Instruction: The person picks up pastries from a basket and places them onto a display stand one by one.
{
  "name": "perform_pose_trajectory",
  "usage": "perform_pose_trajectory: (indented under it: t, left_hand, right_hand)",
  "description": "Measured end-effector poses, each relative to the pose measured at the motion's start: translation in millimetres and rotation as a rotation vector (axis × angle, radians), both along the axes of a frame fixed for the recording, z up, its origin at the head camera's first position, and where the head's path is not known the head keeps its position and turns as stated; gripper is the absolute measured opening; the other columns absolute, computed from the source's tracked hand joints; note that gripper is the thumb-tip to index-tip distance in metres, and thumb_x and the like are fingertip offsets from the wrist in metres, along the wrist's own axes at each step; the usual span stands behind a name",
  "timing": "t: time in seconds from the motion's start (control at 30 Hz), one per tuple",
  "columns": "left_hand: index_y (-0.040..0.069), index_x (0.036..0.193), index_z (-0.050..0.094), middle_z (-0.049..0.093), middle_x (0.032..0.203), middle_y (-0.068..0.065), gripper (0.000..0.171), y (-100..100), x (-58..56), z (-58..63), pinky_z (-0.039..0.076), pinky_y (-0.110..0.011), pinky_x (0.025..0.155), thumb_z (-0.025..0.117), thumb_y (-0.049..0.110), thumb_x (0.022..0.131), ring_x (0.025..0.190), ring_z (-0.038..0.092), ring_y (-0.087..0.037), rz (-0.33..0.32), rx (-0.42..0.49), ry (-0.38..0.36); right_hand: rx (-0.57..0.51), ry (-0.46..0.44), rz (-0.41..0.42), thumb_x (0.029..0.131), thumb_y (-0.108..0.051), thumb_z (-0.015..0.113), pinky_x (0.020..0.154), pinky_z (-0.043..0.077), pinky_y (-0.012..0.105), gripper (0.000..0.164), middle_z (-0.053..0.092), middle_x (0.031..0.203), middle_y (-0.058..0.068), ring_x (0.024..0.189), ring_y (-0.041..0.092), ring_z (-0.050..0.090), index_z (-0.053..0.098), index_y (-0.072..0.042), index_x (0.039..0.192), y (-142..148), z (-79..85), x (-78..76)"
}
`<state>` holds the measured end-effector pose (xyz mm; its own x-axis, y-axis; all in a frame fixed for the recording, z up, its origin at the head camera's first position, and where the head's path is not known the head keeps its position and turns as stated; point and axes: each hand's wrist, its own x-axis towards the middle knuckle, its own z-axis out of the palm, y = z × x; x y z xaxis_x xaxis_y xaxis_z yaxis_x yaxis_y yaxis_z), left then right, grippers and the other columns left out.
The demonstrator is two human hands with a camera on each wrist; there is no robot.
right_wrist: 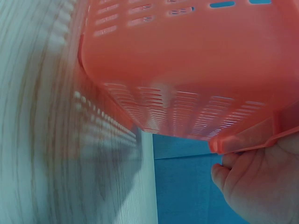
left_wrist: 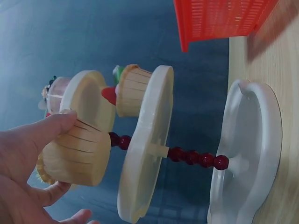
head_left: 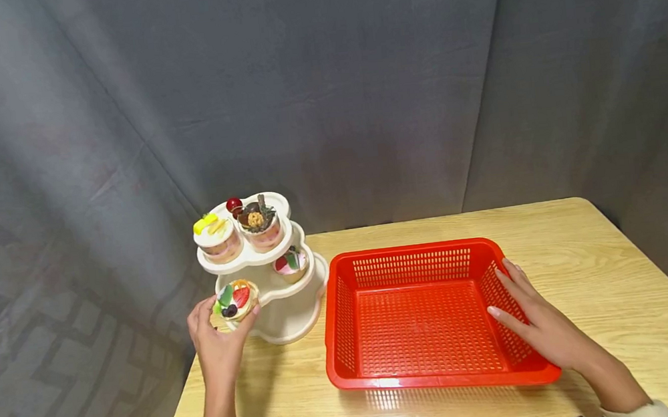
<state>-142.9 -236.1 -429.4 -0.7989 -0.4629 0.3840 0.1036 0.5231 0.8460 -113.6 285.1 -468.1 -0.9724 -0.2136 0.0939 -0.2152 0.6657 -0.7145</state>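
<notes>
My left hand (head_left: 216,334) pinches a toy cupcake (head_left: 239,299) topped with strawberry, dark berries and green pieces. It is held beside the middle tier of a white three-tier cake stand (head_left: 284,317). In the left wrist view the pleated side of this cupcake (left_wrist: 81,154) shows between thumb and fingers, apart from the tier. A second toy cupcake (head_left: 291,265) sits on the middle tier. My right hand (head_left: 541,323) rests over the right rim of a red plastic basket (head_left: 429,382), fingers fairly straight. From the right wrist, part of that hand (right_wrist: 266,182) shows against the rim.
On the top tier stand a yellow-topped dessert cup (head_left: 219,240) and a chocolate-topped one (head_left: 260,226), beside the red beaded post top (head_left: 234,206). Everything is on a wooden table (head_left: 593,264). A grey curtain (head_left: 330,101) hangs behind.
</notes>
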Motion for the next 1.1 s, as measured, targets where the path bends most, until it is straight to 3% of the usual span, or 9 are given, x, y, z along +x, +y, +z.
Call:
perform_pose_trajectory:
  t: [0.33,0.6,0.9,1.1]
  left_hand:
    - [0.001,0.126,0.059,0.037,0.149,-0.023,0.072,3,-14.8,-2.7,0.020,-0.070,0.106,0.095,0.025,0.068,0.138,0.029,-0.047,0.121,-0.097,-0.011]
    - [0.001,0.126,0.060,0.033,0.156,-0.022,0.076,5,-20.9,-4.1,0.018,-0.067,0.108,0.096,0.033,0.067,0.143,0.026,-0.044,0.185,-0.184,-0.025]
    - [0.000,0.124,0.060,0.033,0.156,-0.023,0.076,4,-29.2,-7.8,0.018,-0.066,0.109,0.095,0.037,0.068,0.145,0.025,-0.042,0.215,-0.239,0.000]
    - [-0.002,0.122,0.061,0.030,0.157,-0.026,0.075,3,-34.5,-8.8,0.013,-0.065,0.113,0.096,0.035,0.066,0.149,0.016,-0.042,0.224,-0.269,0.017]
  right_hand:
    - [0.003,0.005,-0.002,0.104,-0.037,0.056,0.103,0.018,0.081,0.078,-0.006,0.170,0.009,0.155,0.036,-0.008,0.013,-0.006,0.162,0,0.4,0.4]
    - [-0.001,0.005,0.001,0.104,-0.037,0.056,0.103,0.017,0.081,0.079,-0.006,0.170,0.009,0.155,0.035,-0.008,0.014,-0.005,0.162,0,-0.7,1.1]
    - [0.001,0.002,0.000,0.104,-0.036,0.056,0.102,0.019,0.082,0.078,-0.006,0.170,0.009,0.155,0.036,-0.008,0.014,-0.005,0.162,1,-1.4,0.7]
    - [0.004,0.009,0.000,0.104,-0.036,0.056,0.103,0.018,0.081,0.078,-0.006,0.170,0.008,0.155,0.036,-0.008,0.014,-0.006,0.162,1,-1.3,0.8]
